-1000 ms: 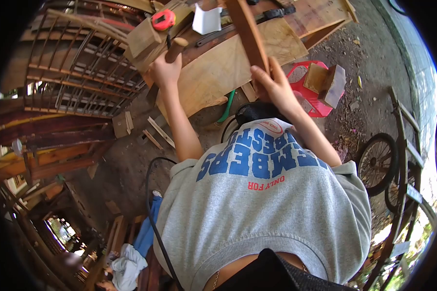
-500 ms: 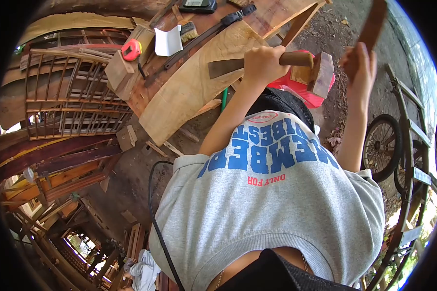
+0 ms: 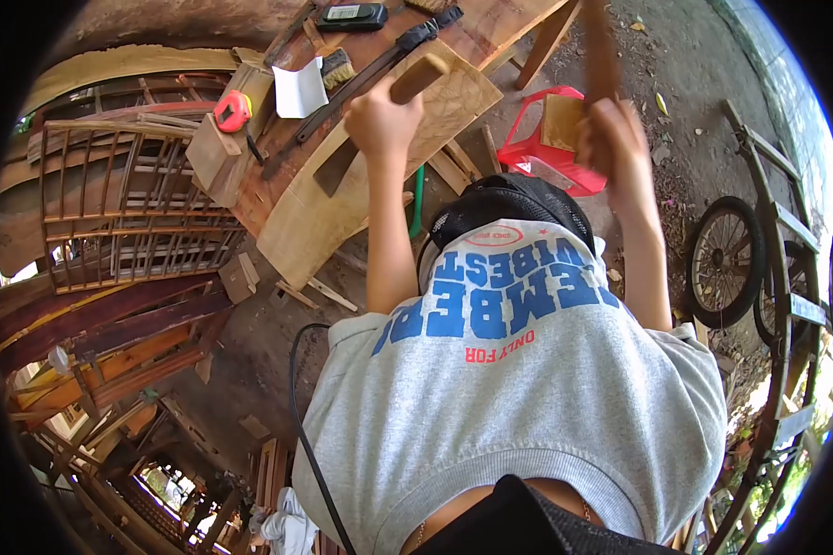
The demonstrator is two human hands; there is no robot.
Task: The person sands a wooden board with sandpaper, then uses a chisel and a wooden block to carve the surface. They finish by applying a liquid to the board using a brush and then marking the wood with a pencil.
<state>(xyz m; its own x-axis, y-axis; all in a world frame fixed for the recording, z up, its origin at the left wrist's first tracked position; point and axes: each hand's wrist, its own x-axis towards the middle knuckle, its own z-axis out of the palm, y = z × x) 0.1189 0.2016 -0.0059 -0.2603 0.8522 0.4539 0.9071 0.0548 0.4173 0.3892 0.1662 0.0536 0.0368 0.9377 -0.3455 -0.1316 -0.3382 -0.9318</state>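
Note:
My left hand [image 3: 384,125] is closed around a wide-bladed chisel [image 3: 335,171], its wooden handle sticking up past the fist. The blade points down over a long pale wooden board [image 3: 296,236] that lies along the edge of the workbench [image 3: 514,28]. To the right, my right hand [image 3: 617,139] grips a long brown wooden bar [image 3: 600,55], which points away from me and is smeared by motion. That hand overlaps a red plastic stool [image 3: 528,148] in this view, where a yellowish wooden block [image 3: 561,122] shows.
On the bench lie a red tape measure [image 3: 233,111], a folded white paper [image 3: 300,91], a brush [image 3: 338,68], a long dark strap-like tool [image 3: 366,88] and a black device [image 3: 352,17]. Wooden frames [image 3: 134,194] stand at left. A wheeled cart [image 3: 727,259] is at right.
My left hand and the chisel have moved left over the board, the handle now tilted upward. My right hand has moved left with the bar, towards the stool. The view has shifted slightly.

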